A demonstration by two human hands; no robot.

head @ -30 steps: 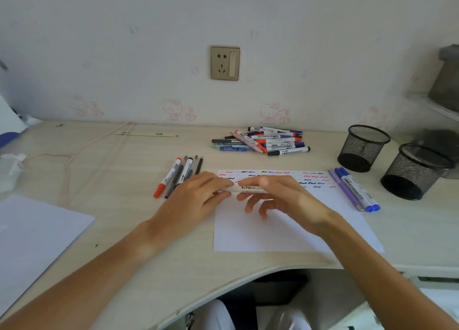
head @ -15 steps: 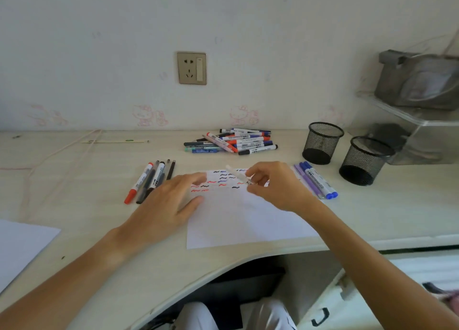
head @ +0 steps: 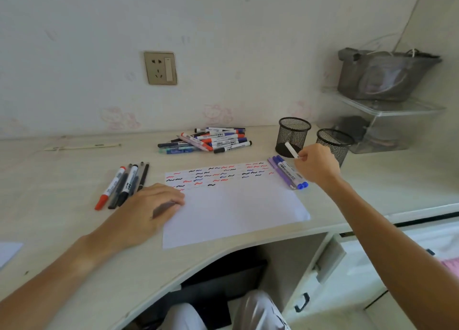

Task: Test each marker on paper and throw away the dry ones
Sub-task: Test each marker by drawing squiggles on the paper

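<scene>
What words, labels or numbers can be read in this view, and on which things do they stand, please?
None can be read.
White marker in the right hand: no print legible.
Pile of markers: barrel labels too small and blurred.
Blue markers beside the paper: label blurred.
Paper: only test squiggles, no words.

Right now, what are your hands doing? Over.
Right hand pinches white marker near mesh cups. Left hand flat on paper. Nothing blocking.

White paper [head: 233,212] with red, black, blue squiggles, black mesh cups [head: 293,135], white marker [head: 291,150]
</scene>
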